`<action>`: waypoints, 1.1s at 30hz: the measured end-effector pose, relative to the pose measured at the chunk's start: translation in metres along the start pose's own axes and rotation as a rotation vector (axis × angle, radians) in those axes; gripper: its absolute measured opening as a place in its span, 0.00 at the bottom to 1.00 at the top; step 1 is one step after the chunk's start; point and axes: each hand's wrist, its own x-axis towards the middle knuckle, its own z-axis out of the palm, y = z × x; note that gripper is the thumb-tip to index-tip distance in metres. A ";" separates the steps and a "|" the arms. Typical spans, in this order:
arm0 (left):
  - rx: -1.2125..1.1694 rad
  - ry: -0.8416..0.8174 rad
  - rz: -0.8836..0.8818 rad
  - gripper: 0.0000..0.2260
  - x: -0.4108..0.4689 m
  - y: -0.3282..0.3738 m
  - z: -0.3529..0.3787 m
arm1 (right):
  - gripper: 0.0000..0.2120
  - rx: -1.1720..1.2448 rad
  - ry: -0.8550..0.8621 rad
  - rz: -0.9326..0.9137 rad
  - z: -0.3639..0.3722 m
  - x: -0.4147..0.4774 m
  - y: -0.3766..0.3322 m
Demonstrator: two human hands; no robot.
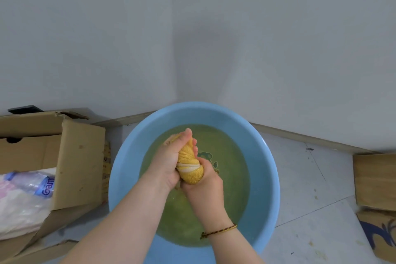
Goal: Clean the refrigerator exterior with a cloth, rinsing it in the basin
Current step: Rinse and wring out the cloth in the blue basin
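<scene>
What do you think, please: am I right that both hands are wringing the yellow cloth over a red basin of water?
Not quite: the basin is light blue, not red, as the head view shows. The rest holds: the left hand and the right hand both grip the twisted yellow cloth over the water in it.

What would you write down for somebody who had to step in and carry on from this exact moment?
Left grip, a bare hand: curled round the upper end of the yellow cloth.
Right grip: curled round its lower end; the cloth is twisted between them, above the water.
Blue basin: on the floor by the wall, holding yellowish-green water.
Done: cloth wetted, being wrung.
Left: finish wringing, wipe the refrigerator, which is not in view.
</scene>
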 end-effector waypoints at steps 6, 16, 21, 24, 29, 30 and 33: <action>0.222 -0.022 0.002 0.13 0.000 -0.003 -0.005 | 0.13 0.140 -0.217 0.111 0.006 0.004 0.000; 0.313 -0.129 -0.054 0.17 0.004 -0.003 -0.009 | 0.08 0.329 -0.438 0.238 -0.001 0.005 0.005; 0.329 -0.095 -0.028 0.17 0.004 0.000 -0.007 | 0.11 0.323 -0.549 0.265 -0.008 0.011 0.004; 0.364 -0.080 -0.010 0.13 0.003 0.009 -0.004 | 0.11 0.307 -0.516 0.240 -0.009 0.014 -0.001; 0.268 -0.091 -0.083 0.13 -0.012 0.015 -0.017 | 0.09 0.311 -0.345 0.289 -0.007 -0.002 -0.005; 0.257 -0.101 -0.092 0.15 -0.018 0.014 -0.018 | 0.08 0.384 -0.294 0.312 -0.007 -0.006 -0.006; 0.356 -0.129 -0.123 0.14 -0.036 0.011 -0.015 | 0.04 0.603 -0.153 0.302 -0.013 -0.024 -0.012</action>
